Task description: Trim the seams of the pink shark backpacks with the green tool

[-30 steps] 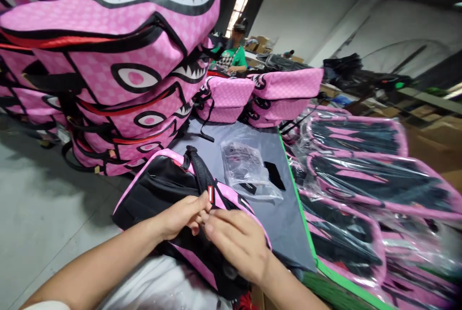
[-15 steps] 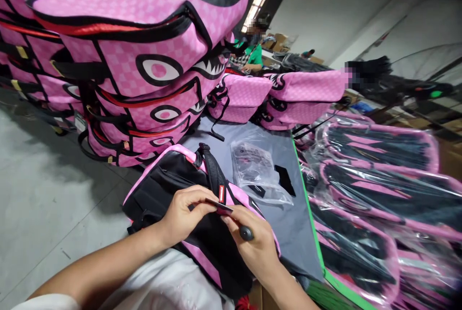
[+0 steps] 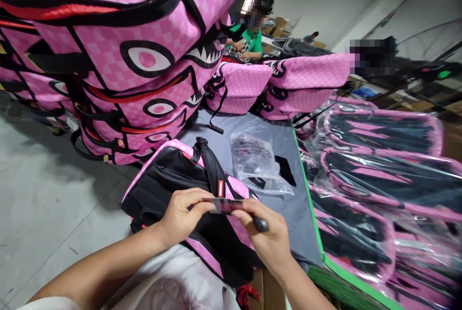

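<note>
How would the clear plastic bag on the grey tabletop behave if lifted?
The clear plastic bag is probably floppy, judging by its wrinkled, slack lower edge. Its sheen suggests slippery film. Lying flat, it seems unlikely to roll.

Gray green-edged table [image 3: 299, 218], clear plastic bag [image 3: 250, 156], flat black piece [image 3: 287, 170], pink bags [image 3: 241, 83]

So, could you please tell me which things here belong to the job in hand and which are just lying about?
Seemingly part of the job:
strip, between left hand and right hand
black handle, in right hand
backpack, beneath both

Probably just lying about:
plastic bag
black piece
stacked bags
wrapped bags
</note>
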A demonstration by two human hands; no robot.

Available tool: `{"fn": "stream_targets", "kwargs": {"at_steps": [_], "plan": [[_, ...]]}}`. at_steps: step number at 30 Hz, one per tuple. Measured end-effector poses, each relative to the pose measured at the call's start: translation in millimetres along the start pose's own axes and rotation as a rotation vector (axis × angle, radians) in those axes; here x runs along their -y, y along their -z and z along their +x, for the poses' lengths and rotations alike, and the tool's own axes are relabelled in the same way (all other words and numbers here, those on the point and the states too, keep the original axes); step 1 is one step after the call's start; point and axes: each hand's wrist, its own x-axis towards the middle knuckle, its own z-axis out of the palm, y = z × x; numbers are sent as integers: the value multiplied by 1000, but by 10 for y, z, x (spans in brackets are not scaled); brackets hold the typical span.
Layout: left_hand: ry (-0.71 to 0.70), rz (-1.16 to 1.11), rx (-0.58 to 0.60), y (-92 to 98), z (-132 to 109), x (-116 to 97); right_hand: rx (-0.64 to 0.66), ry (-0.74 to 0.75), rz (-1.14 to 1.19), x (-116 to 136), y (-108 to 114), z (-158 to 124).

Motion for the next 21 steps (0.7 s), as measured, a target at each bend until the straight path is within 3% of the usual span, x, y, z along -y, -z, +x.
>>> {"fn": "stream_targets", "kwargs": {"at_steps": [2,5,6,8,12,15,17,19,21], "plan": [[148,-25,-93,15,3,39,-96,-343,52,-266,173,-38],[324,-94,-175,18,24,104,-249,-873,153,-877,439,-76],[360,-117,-167,4,33,119,-214,-1001,161,-1092,500,-73],[414,-178,-123,-45,50,135,-174,-1088,144,-1468,562,-35],[433,-259,-78,-120,64,141,-175,-1062,77,-1878,552,160],[324,-182,-109,-72,48,153,-155,-1031,-27,-1862,563,279],[239,-113,-122,-26,26,159,-141,-994,-92,-1669,570,283],[174,-83,-134,-13,10,158,-103,-850,-124,-1316,538,235],[128,-97,-139,-42,8,151,43,-454,-119,-861,438,176]]}}
